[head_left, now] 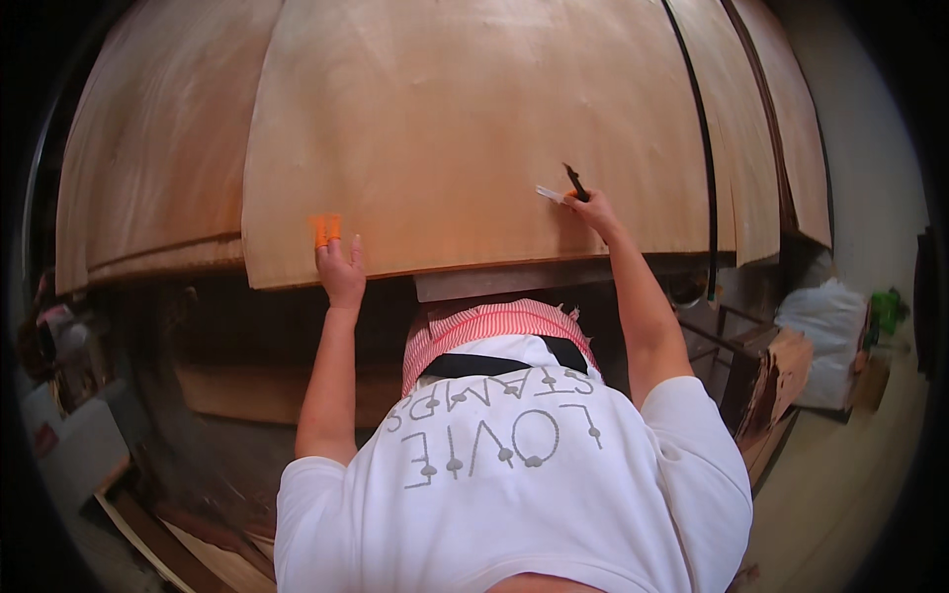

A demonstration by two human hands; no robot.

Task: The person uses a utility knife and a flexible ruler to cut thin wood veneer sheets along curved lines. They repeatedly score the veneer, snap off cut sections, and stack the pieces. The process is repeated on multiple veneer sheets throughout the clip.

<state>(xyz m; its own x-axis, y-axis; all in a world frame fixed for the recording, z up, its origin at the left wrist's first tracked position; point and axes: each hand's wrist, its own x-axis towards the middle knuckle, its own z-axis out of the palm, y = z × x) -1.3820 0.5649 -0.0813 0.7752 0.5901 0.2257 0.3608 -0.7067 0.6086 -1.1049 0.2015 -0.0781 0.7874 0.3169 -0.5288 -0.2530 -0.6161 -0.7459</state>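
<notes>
A broad pale wood veneer sheet [474,128] lies in front of me, its near edge towards my body. My left hand [341,272] is over its near left edge, fingers stretched forward and thumb apart. Bright orange material [325,229] covers the fingertips; I cannot tell whether it is finger covers or tape. Farther right, my right hand [593,210] is closed around a slim dark tool with a pointed end [575,182], tilted up over the sheet. A short white strip [550,194] sticks out leftward from the same hand.
More veneer sheets [163,138] overlap on the left, and others lie on the right beyond a black strap or cord [704,128]. At the lower right stand a white plastic bag [822,336] and brown sheet scraps [776,376]. Wooden boards [148,529] lie at lower left.
</notes>
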